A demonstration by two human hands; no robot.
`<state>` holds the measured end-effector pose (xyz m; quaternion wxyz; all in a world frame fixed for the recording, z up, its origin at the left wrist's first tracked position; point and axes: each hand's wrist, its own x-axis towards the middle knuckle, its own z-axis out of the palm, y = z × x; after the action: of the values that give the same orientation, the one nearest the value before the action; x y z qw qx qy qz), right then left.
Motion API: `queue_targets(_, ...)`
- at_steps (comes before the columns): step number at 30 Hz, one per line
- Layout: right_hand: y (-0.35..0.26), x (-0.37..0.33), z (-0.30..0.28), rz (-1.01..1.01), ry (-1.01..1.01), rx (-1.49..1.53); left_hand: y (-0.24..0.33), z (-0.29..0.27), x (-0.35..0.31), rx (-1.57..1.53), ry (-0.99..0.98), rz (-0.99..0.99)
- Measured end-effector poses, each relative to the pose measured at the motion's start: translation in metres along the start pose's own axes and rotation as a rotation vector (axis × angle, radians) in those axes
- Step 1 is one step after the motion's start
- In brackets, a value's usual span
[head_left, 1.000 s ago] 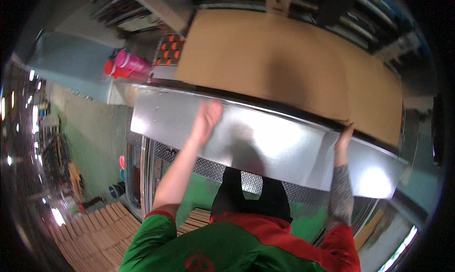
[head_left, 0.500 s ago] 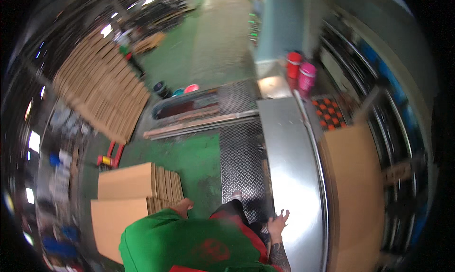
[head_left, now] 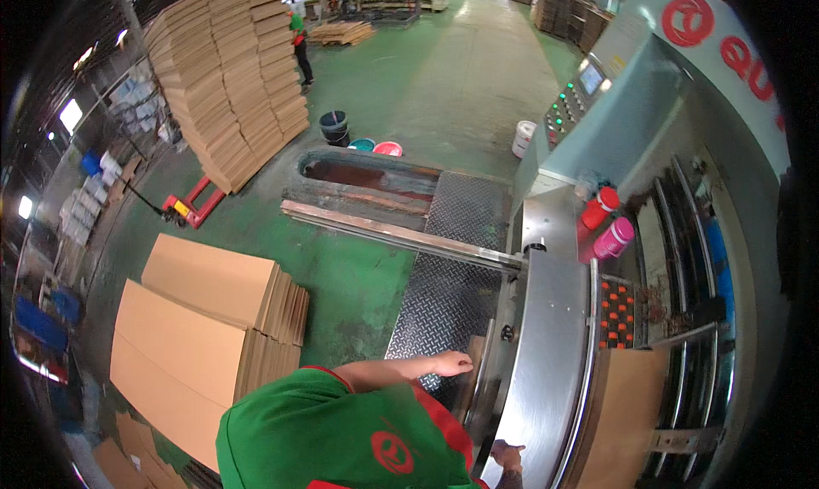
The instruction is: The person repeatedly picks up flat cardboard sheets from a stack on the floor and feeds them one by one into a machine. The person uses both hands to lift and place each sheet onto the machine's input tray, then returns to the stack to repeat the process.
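My left hand (head_left: 452,363) is held out over the diamond-plate step (head_left: 439,306), fingers curled in and nothing visible in them. Down by the near end of the long steel table (head_left: 546,361) is my right hand (head_left: 507,453), its fingers partly extended over the metal and holding nothing I can see. Across a metal rail from that table, brown cardboard sheets (head_left: 627,412) lie in the machine. To my left stand two stacks of cardboard sheets, a nearer one (head_left: 175,348) and a farther one (head_left: 209,271), both apart from my hands.
A long bar (head_left: 401,233) crosses ahead at the pit (head_left: 358,178). Beyond it are a black bucket (head_left: 334,129) and a pink-red basin (head_left: 387,149). Red (head_left: 601,208) and pink (head_left: 613,237) bottles stand on the machine. A red pallet jack (head_left: 196,203) is beside tall cardboard piles (head_left: 226,80); a person (head_left: 299,41) stands behind.
My left hand has moved right, from beside the cardboard stacks to over the step, and its fingers are curled. My right hand is farther down the steel table. The whole view has shifted.
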<state>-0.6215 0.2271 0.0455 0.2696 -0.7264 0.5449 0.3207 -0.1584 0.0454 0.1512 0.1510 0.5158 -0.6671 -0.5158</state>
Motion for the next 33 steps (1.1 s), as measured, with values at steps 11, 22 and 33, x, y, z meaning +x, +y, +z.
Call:
queue_targets(11,-0.042,0.011,-0.106,0.085,0.488,0.118,-0.227,-0.14,-0.228,-0.202,0.557,-1.057)
queue_targets(22,-0.059,0.261,-0.35,0.084,0.621,0.038,-0.173,-0.012,-0.431,-0.632,1.084,-1.618)
queue_targets(33,-0.32,0.395,-0.62,-0.507,0.614,0.458,-0.09,0.044,-0.24,-1.01,0.839,-1.262)
